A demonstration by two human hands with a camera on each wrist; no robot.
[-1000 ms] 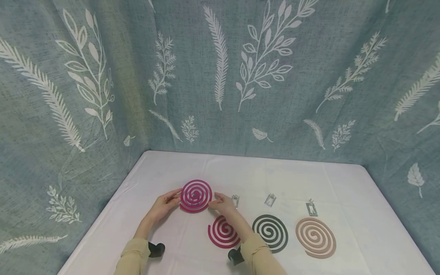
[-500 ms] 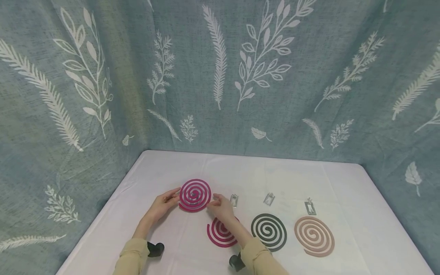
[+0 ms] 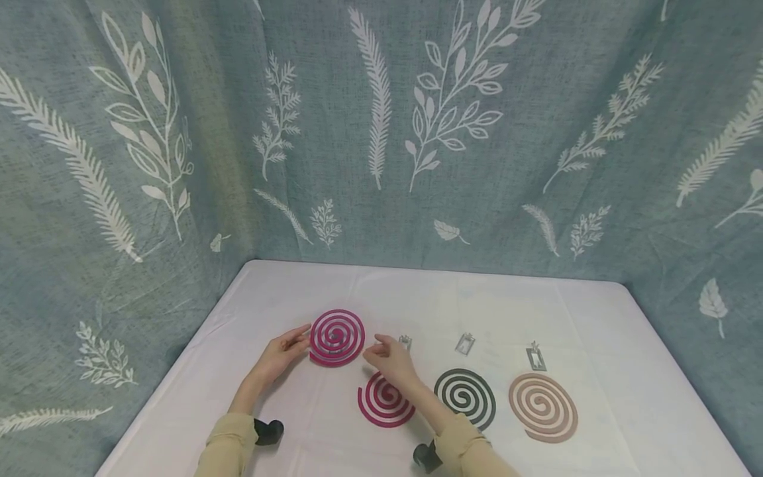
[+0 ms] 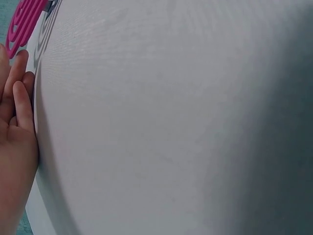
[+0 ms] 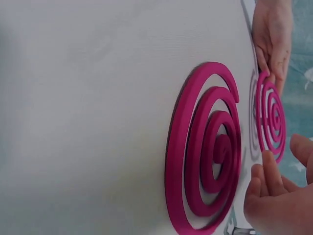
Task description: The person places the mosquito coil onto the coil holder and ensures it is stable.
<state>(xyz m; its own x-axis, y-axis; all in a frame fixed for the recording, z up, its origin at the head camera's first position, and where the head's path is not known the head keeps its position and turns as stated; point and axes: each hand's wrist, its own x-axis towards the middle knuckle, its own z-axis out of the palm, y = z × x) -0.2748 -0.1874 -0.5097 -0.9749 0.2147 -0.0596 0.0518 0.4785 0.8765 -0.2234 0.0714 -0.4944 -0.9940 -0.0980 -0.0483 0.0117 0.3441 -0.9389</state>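
One of the hands released the raised spiral.

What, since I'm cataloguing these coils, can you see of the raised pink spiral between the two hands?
The pink spiral is a flat, round coil with open gaps, a rounded inner tip and a free outer end; its material is unclear. It sits above the white tablecloth, over its shadow, with a small grey piece beneath. The left hand touches its left edge; the right hand is near its right edge, contact uncertain.

Two pink coils, one dark coil, one tan coil, three uncovered metal stands and two hands.
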